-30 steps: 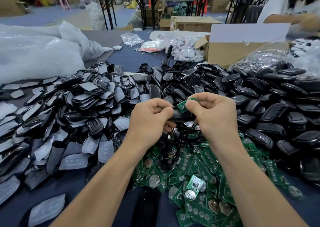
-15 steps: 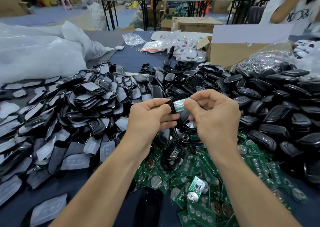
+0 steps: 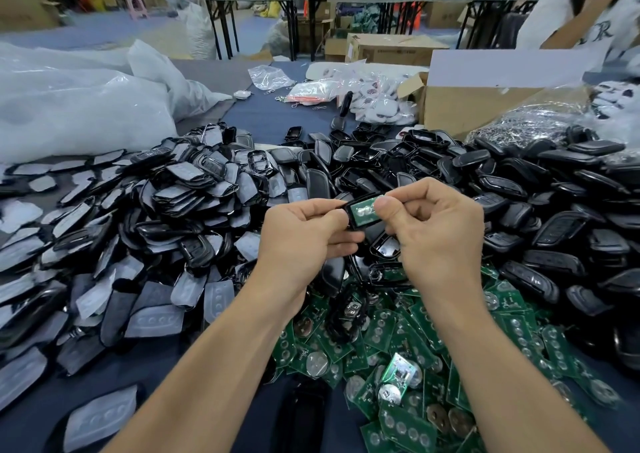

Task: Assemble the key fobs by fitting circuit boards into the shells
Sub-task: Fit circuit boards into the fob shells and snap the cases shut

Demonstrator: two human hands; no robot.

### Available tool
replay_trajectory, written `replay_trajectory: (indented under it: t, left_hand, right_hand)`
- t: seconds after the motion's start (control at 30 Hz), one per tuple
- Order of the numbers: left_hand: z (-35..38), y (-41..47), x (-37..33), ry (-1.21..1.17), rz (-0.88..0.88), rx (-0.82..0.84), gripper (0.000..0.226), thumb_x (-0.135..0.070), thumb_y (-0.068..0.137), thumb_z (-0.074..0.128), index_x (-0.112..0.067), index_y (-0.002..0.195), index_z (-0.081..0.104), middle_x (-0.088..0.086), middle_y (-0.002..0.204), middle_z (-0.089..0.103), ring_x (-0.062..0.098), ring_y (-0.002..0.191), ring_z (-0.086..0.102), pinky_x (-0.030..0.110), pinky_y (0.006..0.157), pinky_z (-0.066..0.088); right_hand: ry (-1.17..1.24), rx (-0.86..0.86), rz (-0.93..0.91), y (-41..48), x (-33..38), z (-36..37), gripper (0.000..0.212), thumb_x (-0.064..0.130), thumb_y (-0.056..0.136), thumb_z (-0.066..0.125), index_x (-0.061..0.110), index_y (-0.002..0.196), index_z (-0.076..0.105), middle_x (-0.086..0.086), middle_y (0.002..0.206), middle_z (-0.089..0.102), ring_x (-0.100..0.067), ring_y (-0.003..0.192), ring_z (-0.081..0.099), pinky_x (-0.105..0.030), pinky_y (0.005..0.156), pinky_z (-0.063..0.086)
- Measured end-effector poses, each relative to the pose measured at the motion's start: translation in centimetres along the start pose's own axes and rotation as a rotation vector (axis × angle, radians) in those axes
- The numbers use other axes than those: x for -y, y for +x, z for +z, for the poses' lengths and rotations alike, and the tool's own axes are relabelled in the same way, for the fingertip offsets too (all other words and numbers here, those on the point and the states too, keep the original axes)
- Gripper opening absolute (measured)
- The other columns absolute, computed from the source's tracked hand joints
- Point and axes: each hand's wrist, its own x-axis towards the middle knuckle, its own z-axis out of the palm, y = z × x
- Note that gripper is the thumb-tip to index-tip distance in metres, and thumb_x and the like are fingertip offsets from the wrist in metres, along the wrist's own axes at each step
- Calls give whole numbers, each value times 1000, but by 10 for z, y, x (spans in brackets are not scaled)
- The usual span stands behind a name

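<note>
Behind the heaped table [image 3: 270, 120], a white shirt [image 3: 602, 32] is showing the letter R. The left hand [image 3: 301, 238] is gripping a black shell [image 3: 350, 214], and the right hand [image 3: 436, 231] is pinching the circuit board [image 3: 363, 208] inside it.

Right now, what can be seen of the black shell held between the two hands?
The shell is a glossy black plastic half, elongated with rounded corners, open side facing the camera. A green circuit board lies within its rim. The left hand grips its left end; the right hand pinches the right end, thumb on the board. It is held above the shell pile.
</note>
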Motion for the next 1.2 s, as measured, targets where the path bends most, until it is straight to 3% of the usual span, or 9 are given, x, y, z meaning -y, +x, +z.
replay_trajectory:
  t: [0.17, 0.3, 0.63, 0.73, 0.97, 1.1, 1.2]
  left_hand:
    - [-1, 1, -2, 3, 2, 7, 8, 2, 96, 69, -4, 99, 74, 13, 81, 80, 26, 70, 79, 24, 59, 61]
    - [0, 0, -1, 17, 9, 17, 10, 4, 95, 69, -4, 96, 75, 14, 79, 80, 26, 67, 79, 24, 59, 61]
    - [-1, -1, 4, 50, 50, -17, 17, 4, 85, 80, -8, 96, 74, 13, 76, 79, 21, 62, 76, 23, 59, 60]
    - [-3, 0, 5, 69, 60, -49, 22, 6, 81, 82, -8, 96, 74, 13, 74, 78, 19, 59, 74, 24, 58, 60]
    - [-2, -1, 4, 63, 77, -84, 20, 8, 81, 81, -7, 93, 75, 14, 71, 77, 20, 56, 73, 24, 56, 59]
    - [-2, -1, 3, -1, 69, -89, 22, 10, 81, 80, -6, 94, 73, 12, 69, 76, 20, 54, 73, 23, 54, 59]
    - [-2, -2, 2, -16, 85, -65, 22, 9, 82, 79, -6, 96, 74, 11, 70, 76, 19, 55, 73, 22, 55, 58]
  right_hand:
    - [-33, 26, 6, 1, -2, 2, 15, 21, 87, 84, 24, 77, 72, 4, 60, 70, -18, 54, 66, -36, 54, 55]
    - [-87, -26, -30, -1, -5, 4, 18, 24, 86, 84, 28, 75, 70, 14, 63, 70, -2, 50, 60, -12, 50, 43]
    - [-206, -102, -81, -7, -7, 13, 18, 29, 81, 86, 26, 74, 70, 10, 60, 66, -10, 61, 64, -23, 55, 49]
    - [-248, -99, -79, -8, -6, 17, 18, 32, 81, 86, 26, 75, 70, 12, 59, 64, -7, 65, 64, -19, 57, 48]
    - [-253, -96, -58, -7, -5, 15, 32, 37, 76, 87, 29, 79, 56, 5, 52, 61, -9, 49, 55, -8, 58, 41]
    - [-148, 50, 11, -5, -8, 10, 21, 43, 83, 78, 29, 80, 64, 11, 58, 66, -7, 45, 52, -14, 50, 41]
    - [33, 174, 80, -1, -8, 10, 12, 33, 90, 73, 28, 79, 72, 3, 60, 70, -9, 44, 52, -26, 47, 42]
